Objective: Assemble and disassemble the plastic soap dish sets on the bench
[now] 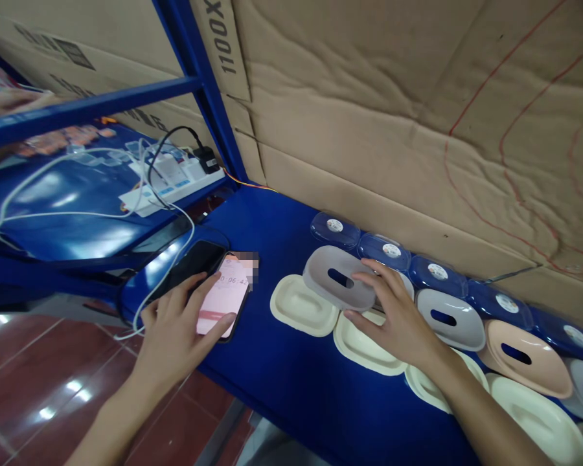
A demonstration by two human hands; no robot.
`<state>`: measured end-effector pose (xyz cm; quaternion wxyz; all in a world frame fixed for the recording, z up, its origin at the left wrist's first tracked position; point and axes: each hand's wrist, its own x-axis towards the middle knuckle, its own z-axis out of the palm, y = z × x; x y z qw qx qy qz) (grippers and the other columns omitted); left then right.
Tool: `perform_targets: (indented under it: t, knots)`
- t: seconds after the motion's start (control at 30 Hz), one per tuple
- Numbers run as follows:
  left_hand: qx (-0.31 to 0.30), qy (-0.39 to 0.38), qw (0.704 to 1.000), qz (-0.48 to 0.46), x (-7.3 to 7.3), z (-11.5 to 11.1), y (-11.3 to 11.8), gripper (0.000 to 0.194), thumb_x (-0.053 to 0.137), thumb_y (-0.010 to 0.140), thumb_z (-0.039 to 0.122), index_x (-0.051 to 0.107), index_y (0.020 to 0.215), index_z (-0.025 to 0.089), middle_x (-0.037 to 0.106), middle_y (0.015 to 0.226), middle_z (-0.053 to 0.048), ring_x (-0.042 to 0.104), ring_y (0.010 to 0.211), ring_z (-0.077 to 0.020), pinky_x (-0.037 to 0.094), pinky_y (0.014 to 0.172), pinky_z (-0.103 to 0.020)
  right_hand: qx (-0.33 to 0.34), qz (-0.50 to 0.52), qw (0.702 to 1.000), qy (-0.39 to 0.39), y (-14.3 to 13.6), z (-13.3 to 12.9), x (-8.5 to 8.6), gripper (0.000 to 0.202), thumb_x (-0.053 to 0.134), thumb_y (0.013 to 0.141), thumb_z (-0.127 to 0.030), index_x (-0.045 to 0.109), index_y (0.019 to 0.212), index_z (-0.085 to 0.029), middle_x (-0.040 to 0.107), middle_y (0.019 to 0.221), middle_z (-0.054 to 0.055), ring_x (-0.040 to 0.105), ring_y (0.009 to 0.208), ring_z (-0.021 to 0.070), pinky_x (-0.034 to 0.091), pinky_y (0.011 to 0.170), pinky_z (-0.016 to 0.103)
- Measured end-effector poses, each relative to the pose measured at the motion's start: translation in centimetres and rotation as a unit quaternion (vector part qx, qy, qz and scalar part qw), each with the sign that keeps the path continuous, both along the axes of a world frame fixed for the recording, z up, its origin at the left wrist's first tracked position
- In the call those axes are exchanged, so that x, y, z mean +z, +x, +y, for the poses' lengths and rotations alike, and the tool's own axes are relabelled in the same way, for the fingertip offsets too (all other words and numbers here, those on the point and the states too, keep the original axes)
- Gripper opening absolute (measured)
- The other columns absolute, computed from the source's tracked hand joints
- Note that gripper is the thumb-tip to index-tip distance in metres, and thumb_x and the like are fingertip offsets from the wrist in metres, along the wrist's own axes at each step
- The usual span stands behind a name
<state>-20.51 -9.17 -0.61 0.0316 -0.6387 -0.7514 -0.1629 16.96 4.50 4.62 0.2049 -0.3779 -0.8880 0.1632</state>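
Note:
A lit phone (229,299) with a timer on its screen lies on the blue table. Spread over its left part are the fingers of my left hand (182,320), with the thumb near its right edge. Beside it sits a dark phone (199,259), partly under the same fingers. My right hand (393,317) is closed on the right end of a grey oval dish with a slot (320,278). That dish is slightly tilted, above or against a cream oval tray (304,307). Another cream tray (364,343) is partly hidden below my right hand.
Clear lids with round stickers (391,249) line the cardboard wall (350,129). In front run slotted dishes, including a peach one (527,359), and more cream trays (539,417). A power strip (175,191) with white cables stands left, near a blue frame post (218,110).

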Motion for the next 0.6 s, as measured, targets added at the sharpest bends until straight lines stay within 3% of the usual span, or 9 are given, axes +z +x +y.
perform_targets:
  t: [0.13, 0.27, 0.33, 0.43, 0.53, 0.6]
  knots:
    - [0.0, 0.014, 1.0, 0.007, 0.3, -0.2, 0.4, 0.062, 0.045, 0.108, 0.054, 0.045, 0.16, 0.021, 0.052, 0.156, -0.024, 0.053, 0.136, -0.0506, 0.038, 0.104, -0.063, 0.001, 0.001, 1.0, 0.001, 0.0, -0.1, 0.2, 0.053, 0.066, 0.102, -0.054, 0.049, 0.149, -0.034, 0.044, 0.166, 0.012, 0.043, 0.157, 0.0356, 0.046, 0.123, 0.064]
    - [-0.043, 0.108, 0.993, 0.023, 0.8, -1.7, 3.0, 0.051, 0.06, 0.103, 0.043, 0.053, 0.149, 0.022, 0.061, 0.145, -0.023, 0.061, 0.124, -0.0461, 0.04, 0.101, -0.062, 0.001, 0.002, 1.0, -0.014, -0.4, -0.6, 0.2, 0.051, 0.066, 0.103, -0.052, 0.05, 0.148, -0.034, 0.044, 0.166, 0.012, 0.043, 0.157, 0.0356, 0.047, 0.122, 0.063]
    - [-0.152, 0.168, 0.974, 0.0, 0.9, -2.9, 5.6, 0.038, 0.066, 0.098, 0.03, 0.062, 0.135, 0.026, 0.072, 0.121, -0.014, 0.068, 0.105, -0.0344, 0.045, 0.095, -0.052, 0.011, 0.001, 1.0, -0.024, -0.8, -0.9, -0.1, 0.051, 0.067, 0.102, -0.05, 0.05, 0.148, -0.034, 0.044, 0.166, 0.013, 0.043, 0.157, 0.0364, 0.048, 0.121, 0.063]
    - [-0.361, 0.121, 0.92, -0.09, 0.8, -4.1, 10.7, 0.025, 0.068, 0.097, 0.022, 0.071, 0.121, 0.024, 0.078, 0.102, -0.005, 0.072, 0.093, -0.0223, 0.052, 0.094, -0.04, 0.034, 0.002, 0.999, -0.033, -1.7, -1.3, -0.6, 0.051, 0.067, 0.102, -0.047, 0.05, 0.148, -0.033, 0.045, 0.165, 0.014, 0.044, 0.155, 0.0373, 0.048, 0.121, 0.065]
    - [-0.534, 0.07, 0.84, -0.067, 0.3, -4.1, 15.6, 0.014, 0.066, 0.102, 0.024, 0.076, 0.112, 0.027, 0.079, 0.105, 0.001, 0.069, 0.086, -0.0154, 0.057, 0.088, -0.031, 0.047, -0.004, 0.998, -0.036, -2.5, -1.6, -0.8, 0.05, 0.067, 0.102, -0.044, 0.05, 0.147, -0.032, 0.045, 0.165, 0.014, 0.044, 0.155, 0.0374, 0.047, 0.122, 0.065]
    - [-0.648, 0.048, 0.76, -0.017, -0.1, -3.9, 18.4, 0.019, 0.064, 0.104, 0.024, 0.076, 0.091, 0.028, 0.078, 0.111, 0.001, 0.069, 0.087, -0.012, 0.058, 0.082, -0.024, 0.054, -0.013, 0.998, -0.034, -3.1, -1.8, -0.7, 0.049, 0.066, 0.102, -0.044, 0.051, 0.147, -0.03, 0.045, 0.164, 0.014, 0.044, 0.154, 0.0371, 0.048, 0.122, 0.063]
